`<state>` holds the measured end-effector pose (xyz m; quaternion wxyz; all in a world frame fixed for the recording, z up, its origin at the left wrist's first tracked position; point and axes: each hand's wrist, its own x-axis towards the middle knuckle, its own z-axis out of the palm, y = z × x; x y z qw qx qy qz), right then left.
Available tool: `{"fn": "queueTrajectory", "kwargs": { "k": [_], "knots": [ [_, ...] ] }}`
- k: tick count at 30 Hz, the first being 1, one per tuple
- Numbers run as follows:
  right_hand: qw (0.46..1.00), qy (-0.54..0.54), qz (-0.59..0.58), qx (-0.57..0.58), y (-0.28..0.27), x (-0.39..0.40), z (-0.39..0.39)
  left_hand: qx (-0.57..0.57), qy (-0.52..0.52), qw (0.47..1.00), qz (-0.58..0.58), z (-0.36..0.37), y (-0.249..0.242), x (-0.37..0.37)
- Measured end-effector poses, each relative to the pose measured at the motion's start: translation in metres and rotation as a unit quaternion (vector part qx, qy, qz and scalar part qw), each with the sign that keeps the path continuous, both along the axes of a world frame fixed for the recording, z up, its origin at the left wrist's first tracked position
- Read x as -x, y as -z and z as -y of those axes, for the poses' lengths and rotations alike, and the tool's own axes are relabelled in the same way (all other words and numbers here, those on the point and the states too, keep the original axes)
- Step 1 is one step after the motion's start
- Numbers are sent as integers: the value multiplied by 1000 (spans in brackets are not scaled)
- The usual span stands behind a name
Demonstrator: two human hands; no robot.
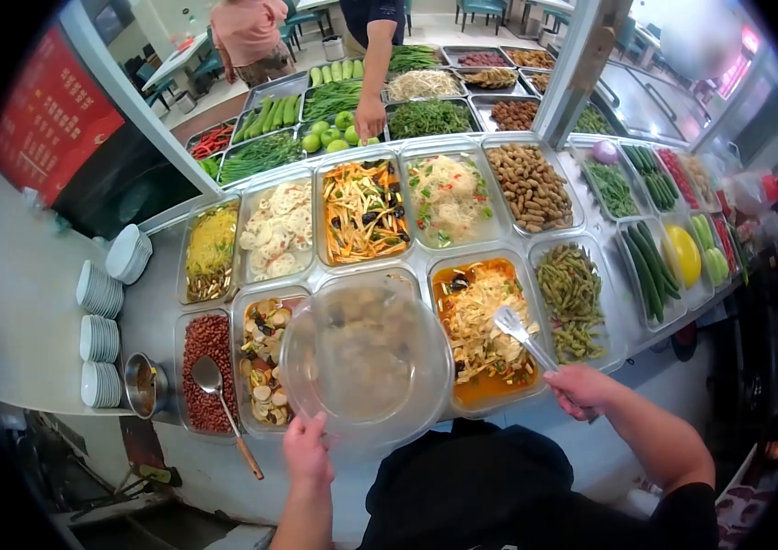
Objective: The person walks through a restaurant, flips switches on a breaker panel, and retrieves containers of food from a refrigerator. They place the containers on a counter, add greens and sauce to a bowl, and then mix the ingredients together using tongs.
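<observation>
My left hand pinches the near rim of a large, round, see-through plastic bowl. Through it, the food tray beneath shows only dimly. My right hand is closed around metal tongs, whose tips reach over a tray of pale shredded food in orange oil. Right of that stands a tray of green bean pods. A tray of sliced food with black fungus sits partly behind the bowl's left edge. Further left, a wooden-handled ladle rests on a tray of red-brown peanuts.
Behind are trays of noodles, unshelled peanuts and shredded vegetables. White dishes are stacked left, near a metal pot. Posts frame the counter. Across it, another person's hand reaches toward green produce.
</observation>
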<state>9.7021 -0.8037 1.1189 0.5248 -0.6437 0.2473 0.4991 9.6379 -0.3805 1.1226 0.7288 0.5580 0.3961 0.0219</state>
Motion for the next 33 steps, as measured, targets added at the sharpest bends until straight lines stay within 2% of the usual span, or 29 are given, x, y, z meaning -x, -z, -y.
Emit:
{"fn": "queueTrajectory", "kwargs": {
  "k": [3,5,6,8,10,12,13,15,16,17,18,22,23,24,25,27,28,29,30,31,32,33],
  "knots": [
    [999,13,34,5,-26,-5,6,-25,56,998,-1,11,-1,-16],
    [998,-18,52,3,-50,-12,10,-21,119,992,36,19,0,-28],
    [997,-42,66,29,-65,-15,7,-20,118,992,36,22,7,-33],
    [993,-80,77,38,-93,-25,-5,-96,174,980,13,28,26,-45],
    [988,-114,91,50,-105,-36,-22,-62,173,982,37,45,27,-56],
    [969,-211,118,48,-104,-45,-41,-28,173,983,58,57,29,-61],
    [970,-207,118,50,-100,-48,-53,-6,172,984,44,60,30,-62],
    [902,-385,120,157,-84,-58,-72,15,172,984,33,66,31,-65],
    [902,-383,121,157,-69,-55,-70,17,161,986,34,69,31,-65],
    [835,-432,254,227,-50,-43,-64,20,149,988,34,70,31,-65],
    [743,-468,380,291,-40,-35,-57,20,150,988,33,67,36,-63],
    [783,-415,359,292,-78,-18,-32,9,122,992,33,52,45,-58],
    [875,-332,231,267,-85,-17,-24,-8,96,995,21,49,43,-58],
    [938,-236,95,235,-88,-15,-15,-7,98,995,20,45,39,-57],
    [939,-233,93,237,-70,-7,2,-13,89,996,21,40,33,-57],
    [982,-132,-73,111,1,15,27,-19,80,996,22,31,32,-58],
    [990,-79,-93,70,25,22,22,-18,67,997,40,26,34,-58],
    [993,-25,-112,28,47,27,15,-17,52,997,59,22,35,-58],
    [993,-26,-113,27,70,26,7,-17,55,996,63,20,31,-60],
    [995,15,-95,-22,92,24,-3,-18,53,997,61,20,27,-60],
    [993,57,-76,-70,100,23,-11,-18,50,996,67,20,22,-60],
    [993,57,-77,-71,100,24,-12,-19,48,996,74,20,19,-61]
  ]
}}
